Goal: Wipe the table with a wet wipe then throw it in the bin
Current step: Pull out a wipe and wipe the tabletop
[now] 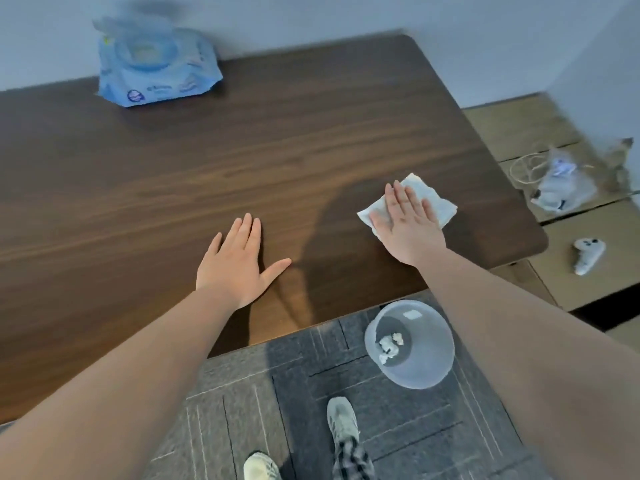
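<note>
A white wet wipe (436, 206) lies flat on the dark wooden table (242, 150), near its right front corner. My right hand (407, 226) presses down on the wipe with flat, extended fingers, covering its left half. My left hand (237, 263) rests palm down on the bare wood near the front edge, fingers spread, holding nothing. A translucent round bin (410, 344) stands on the floor below the table's front edge, under my right forearm, with crumpled white wipes inside.
A blue pack of wet wipes (156, 69) with its lid up sits at the table's far left by the wall. On the floor to the right lie a white game controller (587, 254), a plastic bag (564, 181) and a cable. My shoes stand on grey carpet.
</note>
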Action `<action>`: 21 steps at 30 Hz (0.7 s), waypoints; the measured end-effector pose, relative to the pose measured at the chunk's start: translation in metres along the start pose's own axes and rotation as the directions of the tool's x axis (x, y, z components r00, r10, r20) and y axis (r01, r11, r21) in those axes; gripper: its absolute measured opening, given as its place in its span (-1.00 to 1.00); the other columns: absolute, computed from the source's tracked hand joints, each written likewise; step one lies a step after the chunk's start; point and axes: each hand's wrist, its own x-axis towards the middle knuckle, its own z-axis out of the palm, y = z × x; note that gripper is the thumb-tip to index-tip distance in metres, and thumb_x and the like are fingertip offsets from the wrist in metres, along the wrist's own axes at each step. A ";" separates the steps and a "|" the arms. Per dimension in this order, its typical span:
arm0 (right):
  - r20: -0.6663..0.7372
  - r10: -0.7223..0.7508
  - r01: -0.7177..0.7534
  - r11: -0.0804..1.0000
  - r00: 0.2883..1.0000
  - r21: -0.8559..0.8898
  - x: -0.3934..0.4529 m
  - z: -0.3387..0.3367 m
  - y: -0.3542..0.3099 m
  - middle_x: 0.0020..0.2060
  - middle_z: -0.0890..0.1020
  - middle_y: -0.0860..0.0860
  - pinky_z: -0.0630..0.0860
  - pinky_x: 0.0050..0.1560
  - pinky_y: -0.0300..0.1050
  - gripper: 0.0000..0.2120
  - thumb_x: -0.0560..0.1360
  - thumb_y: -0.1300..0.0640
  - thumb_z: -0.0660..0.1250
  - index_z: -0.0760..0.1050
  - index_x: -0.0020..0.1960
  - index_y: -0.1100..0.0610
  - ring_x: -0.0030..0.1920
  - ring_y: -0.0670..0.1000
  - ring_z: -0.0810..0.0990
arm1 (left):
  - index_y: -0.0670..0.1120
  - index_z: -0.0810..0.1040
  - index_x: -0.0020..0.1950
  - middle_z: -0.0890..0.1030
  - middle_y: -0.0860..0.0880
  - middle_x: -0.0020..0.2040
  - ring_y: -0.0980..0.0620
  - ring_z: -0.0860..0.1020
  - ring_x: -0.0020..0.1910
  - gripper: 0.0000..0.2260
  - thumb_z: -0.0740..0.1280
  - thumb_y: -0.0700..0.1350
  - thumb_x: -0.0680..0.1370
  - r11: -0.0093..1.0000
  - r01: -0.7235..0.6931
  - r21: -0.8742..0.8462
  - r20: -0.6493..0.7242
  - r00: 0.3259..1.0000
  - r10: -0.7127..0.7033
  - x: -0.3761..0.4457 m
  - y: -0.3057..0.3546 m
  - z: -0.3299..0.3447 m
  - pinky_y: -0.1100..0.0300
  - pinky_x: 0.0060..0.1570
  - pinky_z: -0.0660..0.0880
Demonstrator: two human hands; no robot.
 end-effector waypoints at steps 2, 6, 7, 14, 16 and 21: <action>-0.015 0.089 -0.089 0.996 0.996 0.010 -0.002 -0.004 0.046 0.56 -0.14 -0.04 -0.24 0.51 0.02 -0.36 0.56 -0.26 -0.27 -0.23 0.54 0.03 0.54 -0.03 -0.18 | -0.08 -0.16 0.56 -0.14 -0.05 0.58 0.02 -0.15 0.54 -0.14 -0.17 0.45 0.43 0.999 -0.036 0.012 -0.003 0.999 0.036 0.016 0.030 0.000 0.01 0.50 -0.07; -0.015 0.194 -0.194 0.981 0.981 0.013 -0.007 -0.010 0.108 0.56 -0.15 -0.04 -0.26 0.49 0.01 -0.36 0.56 -0.26 -0.27 -0.24 0.54 0.03 0.54 -0.03 -0.20 | -0.09 -0.20 0.55 -0.18 -0.08 0.57 -0.01 -0.18 0.54 -0.07 -0.17 0.51 0.38 1.000 0.010 0.005 0.007 1.000 -0.010 0.035 0.061 0.003 -0.02 0.49 -0.12; -0.017 0.203 -0.203 0.979 0.979 0.016 -0.007 -0.011 0.116 0.56 -0.15 -0.03 -0.26 0.49 0.01 -0.36 0.56 -0.26 -0.27 -0.24 0.54 0.03 0.54 -0.03 -0.20 | -0.09 -0.21 0.55 -0.20 -0.08 0.57 -0.01 -0.20 0.54 -0.06 -0.18 0.51 0.37 1.000 0.028 0.007 0.010 1.000 -0.028 0.036 0.063 0.005 -0.03 0.50 -0.13; 0.000 0.218 -0.218 0.976 0.976 0.029 -0.007 -0.015 0.112 0.56 -0.17 0.01 -0.25 0.50 0.04 -0.35 0.57 -0.25 -0.26 -0.25 0.54 0.08 0.54 0.01 -0.21 | -0.08 -0.21 0.55 -0.20 -0.07 0.57 0.00 -0.19 0.54 -0.05 -0.16 0.52 0.36 0.999 0.032 -0.021 0.013 0.999 -0.031 0.036 0.059 0.005 -0.02 0.50 -0.12; 0.001 0.191 -0.191 0.981 0.982 0.019 -0.009 -0.015 0.096 0.56 -0.16 0.02 -0.25 0.50 0.04 -0.35 0.57 -0.24 -0.26 -0.25 0.54 0.09 0.54 0.02 -0.21 | -0.08 -0.18 0.55 -0.18 -0.06 0.58 0.01 -0.17 0.54 -0.05 -0.13 0.50 0.36 0.999 0.006 -0.041 0.007 1.000 -0.006 0.035 0.054 0.002 -0.01 0.50 -0.10; 0.010 0.028 -0.028 1.000 1.000 0.005 -0.014 -0.004 0.015 0.56 -0.15 0.02 -0.25 0.50 0.04 -0.35 0.58 -0.23 -0.24 -0.24 0.54 0.10 0.54 0.03 -0.18 | -0.02 -0.16 0.56 -0.16 0.00 0.58 0.04 -0.17 0.54 -0.12 -0.13 0.47 0.39 0.998 -0.039 -0.038 0.026 0.999 0.040 0.013 0.018 -0.003 -0.01 0.49 -0.11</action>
